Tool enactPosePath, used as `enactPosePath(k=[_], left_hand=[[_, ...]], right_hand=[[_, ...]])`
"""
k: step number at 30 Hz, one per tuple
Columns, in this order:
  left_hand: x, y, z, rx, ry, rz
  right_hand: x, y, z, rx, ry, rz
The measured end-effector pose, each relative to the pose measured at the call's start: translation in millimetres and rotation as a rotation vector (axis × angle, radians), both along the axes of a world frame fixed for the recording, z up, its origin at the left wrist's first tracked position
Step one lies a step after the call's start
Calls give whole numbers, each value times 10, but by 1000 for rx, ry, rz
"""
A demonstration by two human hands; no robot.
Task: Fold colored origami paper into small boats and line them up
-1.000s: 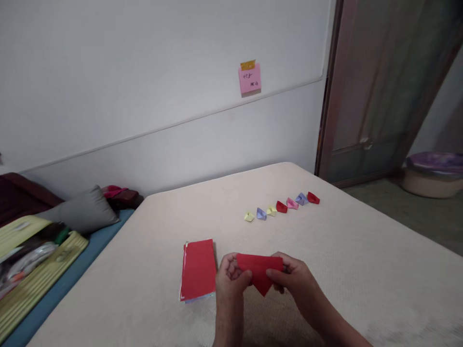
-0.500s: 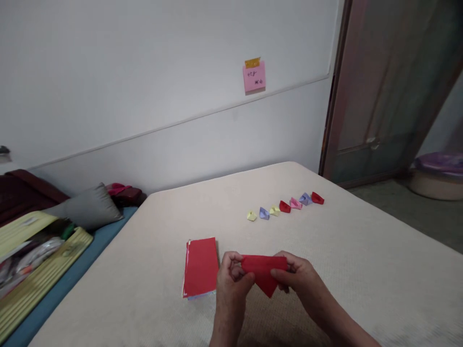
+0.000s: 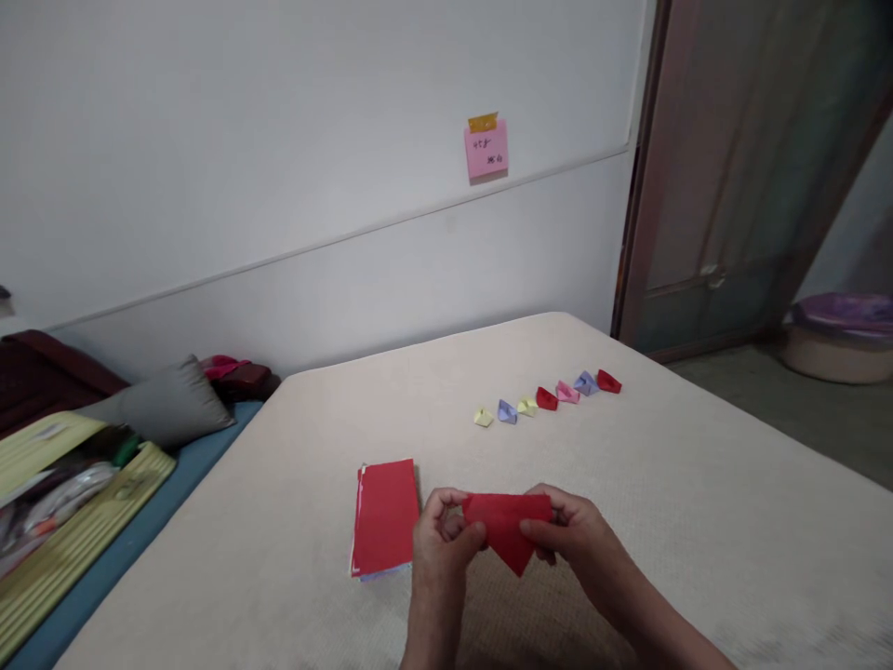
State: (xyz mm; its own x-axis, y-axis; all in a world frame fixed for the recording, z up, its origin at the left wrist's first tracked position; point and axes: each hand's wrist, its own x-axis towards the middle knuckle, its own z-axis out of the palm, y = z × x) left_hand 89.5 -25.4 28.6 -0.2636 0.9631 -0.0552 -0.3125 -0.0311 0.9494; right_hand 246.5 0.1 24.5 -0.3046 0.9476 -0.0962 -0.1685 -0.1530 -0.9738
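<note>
White wall (image 3: 335, 112) rises behind a broad pale surface (image 3: 363, 400), its covering cloth-like. On it lies the paper stack (image 3: 386, 516), topped by a red sheet with other colours peeping from its edges; squared up like that, it probably sits there so the sheets lie together within easy reach of the left hand (image 3: 446, 544).

Just right of the stack, both hands grip the folded red paper (image 3: 508, 521), point downward and straight edge uppermost. The left hand pinches one end, thumb in front and fingers behind; the right hand (image 3: 568, 530) grips the other end the same way. Holding it at two ends likely spreads the pull evenly and lets the thumbs press the layers flat.

Beyond the stack and to its right runs a slanting row of seven small folded pieces (image 3: 547, 399), in yellow, violet, red and pink, presumably set apart so nothing crushes them. Farther beyond the stack, yellowish tape (image 3: 483, 122) fixes a pink note (image 3: 486, 151) to the wall.
</note>
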Motion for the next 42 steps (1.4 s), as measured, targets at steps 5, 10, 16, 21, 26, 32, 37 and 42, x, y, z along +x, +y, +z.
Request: enactPosePath(k=[5, 10, 16, 21, 26, 32, 37, 42], left_hand=[[0, 2, -19, 18, -39, 34], [8, 7, -18, 35, -40, 91], [12, 6, 1, 2, -1, 86], [10, -8, -11, 13, 1, 103], [4, -14, -18, 28, 17, 99], [-20, -26, -15, 41, 57, 87], [-53, -38, -5, 58, 137, 41], [-72, -26, -44, 45, 213, 50]], right_hand=[[-7, -1, 2, -24, 1, -18], [-13, -5, -10, -10, 12, -20], [-12, -6, -5, -18, 2, -18], [-5, 13, -47, -18, 0, -4], [-9, 9, -57, -9, 7, -14], [-9, 11, -58, -4, 2, -14], [-2, 17, -66, 21, -10, -7], [-13, 0, -39, 34, -58, -4]])
